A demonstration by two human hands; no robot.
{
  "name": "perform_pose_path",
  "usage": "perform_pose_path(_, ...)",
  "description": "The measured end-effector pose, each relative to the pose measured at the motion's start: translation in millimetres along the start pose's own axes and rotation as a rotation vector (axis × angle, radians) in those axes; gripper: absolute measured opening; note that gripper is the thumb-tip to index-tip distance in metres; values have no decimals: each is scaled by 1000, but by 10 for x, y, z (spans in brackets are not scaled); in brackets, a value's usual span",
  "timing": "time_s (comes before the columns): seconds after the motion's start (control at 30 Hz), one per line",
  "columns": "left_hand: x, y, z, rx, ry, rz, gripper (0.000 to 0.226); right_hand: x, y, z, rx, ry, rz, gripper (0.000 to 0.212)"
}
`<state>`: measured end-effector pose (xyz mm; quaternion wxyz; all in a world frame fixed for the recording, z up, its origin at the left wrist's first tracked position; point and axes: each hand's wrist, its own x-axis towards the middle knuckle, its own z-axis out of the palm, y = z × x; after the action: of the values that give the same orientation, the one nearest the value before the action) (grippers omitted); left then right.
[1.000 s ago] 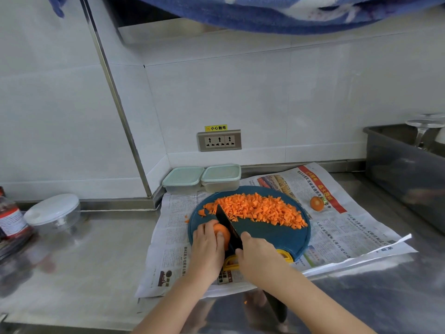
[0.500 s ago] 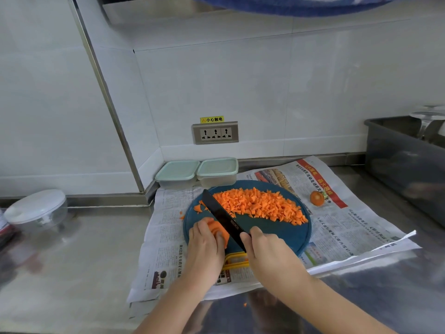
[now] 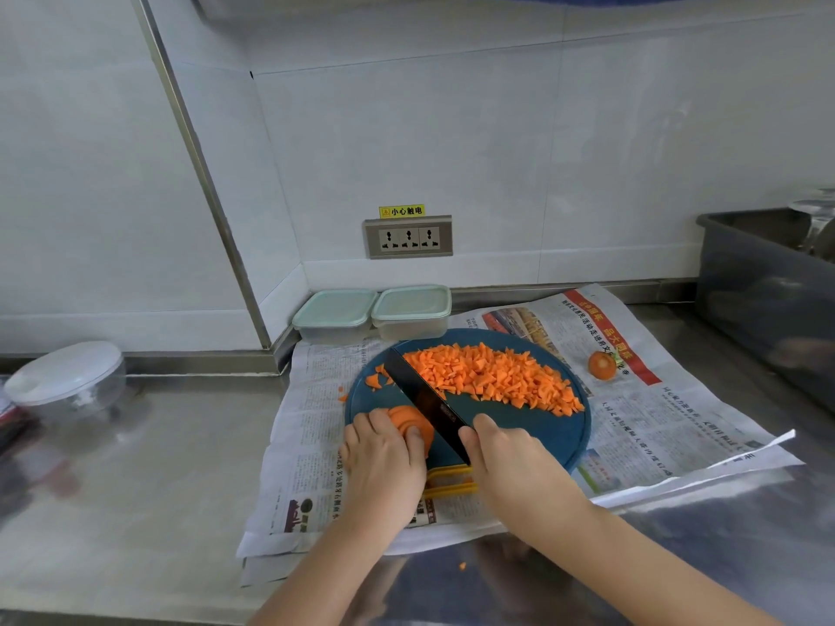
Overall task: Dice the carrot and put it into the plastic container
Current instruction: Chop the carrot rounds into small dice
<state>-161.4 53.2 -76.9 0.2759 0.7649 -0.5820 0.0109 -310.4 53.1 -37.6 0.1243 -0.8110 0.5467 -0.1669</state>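
A round dark blue cutting board [image 3: 533, 433] lies on newspaper. Along its far side runs a heap of diced carrot [image 3: 490, 377]. Near the front left of the board is a stack of carrot slices [image 3: 409, 422], and my left hand [image 3: 384, 458] holds them down with curled fingers. My right hand [image 3: 510, 463] grips the handle of a black knife [image 3: 422, 397], whose blade points away to the left, just right of the slices. Two lidded plastic containers [image 3: 336, 314] [image 3: 413, 311] stand side by side behind the board against the wall.
A carrot end [image 3: 602, 365] lies on the newspaper [image 3: 655, 413] to the right of the board. A dark grey bin [image 3: 763, 291] stands at the far right. A clear tub with a white lid [image 3: 68, 377] sits at the left on the steel counter [image 3: 135, 481].
The knife blade has swung from beside the carrot piece to lie longer across the board. The piece under my left hand now shows as fanned slices. The camera moved closer and lower.
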Motion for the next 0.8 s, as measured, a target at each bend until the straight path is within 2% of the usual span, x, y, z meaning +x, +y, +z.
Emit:
perform_pose_path(0.27,20,-15,15,-9,18,19,27,-64,-43,-50,-124,-3,-44,25)
perform_pose_path(0.53,26,-36,21,-13,26,27,26,9,-22,-118,19,-65,-7,29)
perform_pose_path(0.8,26,-46,32,2,34,56,26,13,-65,-138,-100,-86,-44,28)
